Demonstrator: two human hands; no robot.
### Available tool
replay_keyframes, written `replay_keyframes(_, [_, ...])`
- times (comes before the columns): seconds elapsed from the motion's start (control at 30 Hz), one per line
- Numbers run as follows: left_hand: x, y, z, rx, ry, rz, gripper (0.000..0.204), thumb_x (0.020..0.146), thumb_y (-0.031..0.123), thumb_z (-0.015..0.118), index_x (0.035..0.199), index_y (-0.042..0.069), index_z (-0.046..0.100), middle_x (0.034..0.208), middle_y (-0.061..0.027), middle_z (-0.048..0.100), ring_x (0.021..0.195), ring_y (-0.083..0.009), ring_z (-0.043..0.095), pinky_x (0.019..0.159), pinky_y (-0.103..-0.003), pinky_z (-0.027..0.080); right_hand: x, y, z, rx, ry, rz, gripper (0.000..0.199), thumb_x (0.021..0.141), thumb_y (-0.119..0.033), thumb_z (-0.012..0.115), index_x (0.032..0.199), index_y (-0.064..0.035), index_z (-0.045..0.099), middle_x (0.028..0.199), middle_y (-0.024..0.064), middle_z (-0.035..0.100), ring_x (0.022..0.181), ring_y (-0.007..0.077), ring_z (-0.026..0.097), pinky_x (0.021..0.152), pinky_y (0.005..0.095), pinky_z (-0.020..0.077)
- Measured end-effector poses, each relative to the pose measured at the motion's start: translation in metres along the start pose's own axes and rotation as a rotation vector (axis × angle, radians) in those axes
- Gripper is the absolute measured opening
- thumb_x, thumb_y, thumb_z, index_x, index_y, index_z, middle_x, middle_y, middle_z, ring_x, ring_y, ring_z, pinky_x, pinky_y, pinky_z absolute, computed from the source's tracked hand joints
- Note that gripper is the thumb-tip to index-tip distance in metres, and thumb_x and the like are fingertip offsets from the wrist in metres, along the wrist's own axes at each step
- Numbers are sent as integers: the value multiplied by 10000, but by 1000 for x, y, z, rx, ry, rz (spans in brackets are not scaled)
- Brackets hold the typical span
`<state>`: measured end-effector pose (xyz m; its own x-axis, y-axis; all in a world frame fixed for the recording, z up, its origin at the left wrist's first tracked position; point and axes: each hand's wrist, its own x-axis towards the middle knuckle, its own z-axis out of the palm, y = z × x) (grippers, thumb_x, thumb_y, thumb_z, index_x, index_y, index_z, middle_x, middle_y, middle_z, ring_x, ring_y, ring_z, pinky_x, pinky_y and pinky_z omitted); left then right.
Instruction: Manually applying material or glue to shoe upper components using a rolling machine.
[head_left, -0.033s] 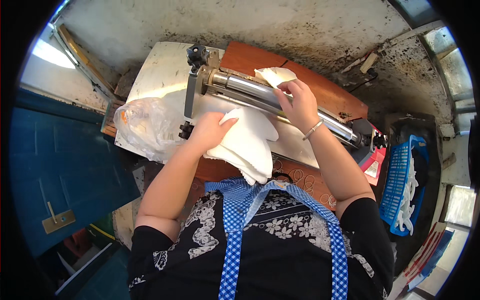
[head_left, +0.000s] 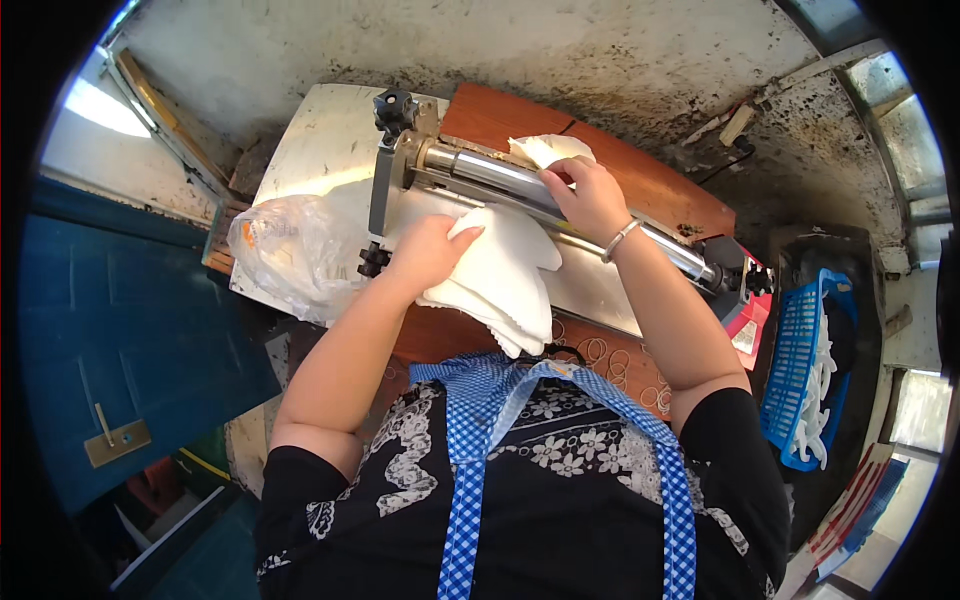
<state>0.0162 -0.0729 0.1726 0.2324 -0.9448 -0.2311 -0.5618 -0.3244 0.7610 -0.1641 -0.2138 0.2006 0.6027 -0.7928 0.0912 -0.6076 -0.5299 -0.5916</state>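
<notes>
A roller machine (head_left: 500,175) with shiny steel rollers stands on a white board (head_left: 320,140) over a brown wooden table (head_left: 660,190). A soft white sheet (head_left: 505,275), folded in layers, hangs from the rollers toward me. My left hand (head_left: 430,255) presses down on its left side with curled fingers. My right hand (head_left: 590,195), a bracelet on its wrist, grips the sheet's top edge at the rollers. Another bit of the white sheet (head_left: 550,150) shows beyond the rollers, just above my right hand.
A clear plastic bag (head_left: 290,250) lies at the board's left end. Rubber bands (head_left: 600,355) are scattered on the table near my apron. A blue basket (head_left: 800,370) with white pieces sits at right. A blue door (head_left: 120,320) is at left, a stained wall behind.
</notes>
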Motion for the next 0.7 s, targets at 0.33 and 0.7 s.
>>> replay_keyframes(0.33, [-35,-30,-26,-597,-37,22,144,793,78,617,881,-24,564,845,-44,610,720,-84,560,610,-235,458,-43,-30,-17,-130,168,-772,148,676,-8,611,823,-8,598,727,90,533,665,226,538,563,319,444])
replay_keyframes(0.7, [-21,4,-16,-334,22,-89,267,793,221,639,848,-40,636,730,-94,651,611,-118,591,575,-263,470,-19,-5,-5,-145,165,-378,208,709,-209,643,823,-41,601,819,98,564,792,281,528,721,364,426])
